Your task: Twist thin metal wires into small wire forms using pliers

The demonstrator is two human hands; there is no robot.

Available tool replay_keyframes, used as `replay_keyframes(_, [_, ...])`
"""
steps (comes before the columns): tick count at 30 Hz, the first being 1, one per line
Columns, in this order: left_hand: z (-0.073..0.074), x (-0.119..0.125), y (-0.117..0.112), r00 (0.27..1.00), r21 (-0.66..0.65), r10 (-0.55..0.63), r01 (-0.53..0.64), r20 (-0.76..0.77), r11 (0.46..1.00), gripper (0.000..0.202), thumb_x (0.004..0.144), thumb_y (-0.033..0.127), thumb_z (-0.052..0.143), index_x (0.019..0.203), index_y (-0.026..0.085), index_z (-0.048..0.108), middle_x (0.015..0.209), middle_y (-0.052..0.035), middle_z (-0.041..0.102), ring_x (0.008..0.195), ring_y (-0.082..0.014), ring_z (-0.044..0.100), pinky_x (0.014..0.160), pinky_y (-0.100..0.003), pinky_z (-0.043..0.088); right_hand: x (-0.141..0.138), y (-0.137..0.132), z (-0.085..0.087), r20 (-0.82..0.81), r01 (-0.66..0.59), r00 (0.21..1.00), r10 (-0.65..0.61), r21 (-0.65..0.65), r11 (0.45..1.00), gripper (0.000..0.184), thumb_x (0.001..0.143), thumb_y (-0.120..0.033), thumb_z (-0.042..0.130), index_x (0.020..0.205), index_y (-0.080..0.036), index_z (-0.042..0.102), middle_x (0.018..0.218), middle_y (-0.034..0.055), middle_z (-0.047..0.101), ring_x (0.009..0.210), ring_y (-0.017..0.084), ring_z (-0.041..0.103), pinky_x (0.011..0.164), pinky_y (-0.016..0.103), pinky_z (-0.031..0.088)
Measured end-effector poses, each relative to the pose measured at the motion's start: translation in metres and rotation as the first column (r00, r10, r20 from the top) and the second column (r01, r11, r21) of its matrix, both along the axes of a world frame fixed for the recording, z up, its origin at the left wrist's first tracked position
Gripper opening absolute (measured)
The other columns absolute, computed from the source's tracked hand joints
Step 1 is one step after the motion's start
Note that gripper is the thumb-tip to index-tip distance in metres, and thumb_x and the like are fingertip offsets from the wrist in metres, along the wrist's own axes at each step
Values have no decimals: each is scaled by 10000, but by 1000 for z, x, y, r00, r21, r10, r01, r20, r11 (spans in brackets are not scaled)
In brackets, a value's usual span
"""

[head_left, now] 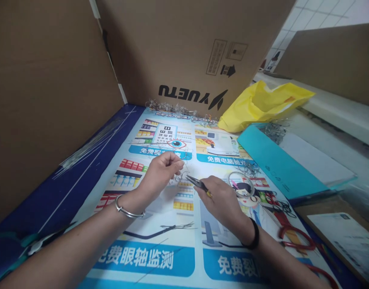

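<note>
My left hand is closed in a pinch on a small tangle of thin wire over a printed poster mat. A silver bangle sits on that wrist. My right hand grips a pair of needle-nose pliers whose tips point left toward the wire, almost touching it. A black band circles the right wrist. Both hands hover just above the mat, a few centimetres apart.
Cardboard walls enclose the back and left. A yellow plastic bag and a teal folder lie at right. Wire pieces line the back edge, straight wires lie at left, and red-handled pliers rest at right.
</note>
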State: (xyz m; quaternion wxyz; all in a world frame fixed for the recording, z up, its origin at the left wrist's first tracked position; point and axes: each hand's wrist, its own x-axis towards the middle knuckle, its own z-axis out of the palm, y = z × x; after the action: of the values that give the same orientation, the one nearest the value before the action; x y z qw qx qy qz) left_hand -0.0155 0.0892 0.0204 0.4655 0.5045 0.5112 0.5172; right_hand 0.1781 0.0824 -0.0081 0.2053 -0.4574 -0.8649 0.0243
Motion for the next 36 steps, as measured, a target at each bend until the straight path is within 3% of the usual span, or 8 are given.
replay_keyframes(7, [3,5,-4,992,-44,-96,100,88,994,144,760,255,601,684,163,521,570,39,516,501,-73,437,497,-211,341,-1,-2,-3,29,-43,999,41,67,997,194,860,-322,503,814,-160,599,778,71,596,754,204,536,677,292,386])
replay_keyframes(22, [1,7,-6,946,-79,-126,157,300,984,156,783,243,587,692,153,497,603,19,532,549,-74,470,529,-201,362,-2,-2,-5,-86,-76,993,81,63,995,173,866,-296,504,818,-154,590,761,59,589,729,191,528,661,284,394])
replay_keyframes(31, [-4,6,-6,948,-21,-200,211,248,977,175,797,273,588,695,156,508,622,25,533,546,-69,447,530,-202,366,-1,-4,-7,-65,-72,995,76,67,995,179,869,-300,499,819,-160,599,739,51,604,700,183,557,631,269,394])
replay_keyframes(36, [-3,3,-3,951,36,-268,265,157,964,128,805,292,577,820,168,605,650,24,540,590,-85,474,567,-219,397,-1,-3,-3,-86,-73,993,75,30,997,200,878,-326,484,841,-168,601,758,46,621,700,173,571,623,257,396])
